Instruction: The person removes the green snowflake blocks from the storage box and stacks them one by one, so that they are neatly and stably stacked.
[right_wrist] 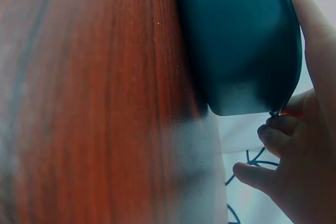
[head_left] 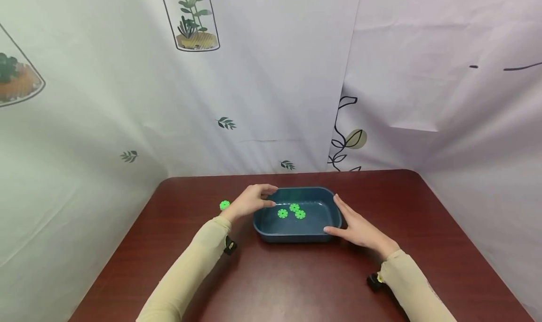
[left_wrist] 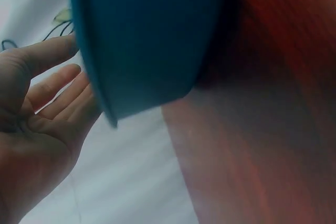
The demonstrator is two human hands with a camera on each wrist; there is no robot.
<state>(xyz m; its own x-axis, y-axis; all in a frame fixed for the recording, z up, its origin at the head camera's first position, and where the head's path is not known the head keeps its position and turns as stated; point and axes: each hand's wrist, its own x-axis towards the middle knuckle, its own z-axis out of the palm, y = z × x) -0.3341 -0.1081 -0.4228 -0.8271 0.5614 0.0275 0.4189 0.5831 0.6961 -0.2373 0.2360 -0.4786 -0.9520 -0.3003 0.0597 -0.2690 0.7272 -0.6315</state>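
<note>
A dark blue-green rectangular tray (head_left: pixel 296 238) with rounded corners stands on the table, and several bright green notched plastic discs (head_left: pixel 300 214) lie in it. My left hand (head_left: pixel 250 201) is at the tray's left end, its fingers and thumb reaching over the rim with nothing seen between them. Another green disc (head_left: pixel 225 205) lies on the table just left of that wrist. At the right end, my right hand (head_left: pixel 360 229) rests on the rim with thumb and fingers spread apart. Both wrist views show the tray's outer wall (left_wrist: pixel 142 40) beside the fingers.
The reddish-brown wooden table (head_left: pixel 288 284) has rounded far corners. Behind it and at both sides hangs white cloth (head_left: pixel 279 86) printed with plants. A black device (head_left: pixel 230 245) is strapped to the left wrist, another (head_left: pixel 374 282) to the right.
</note>
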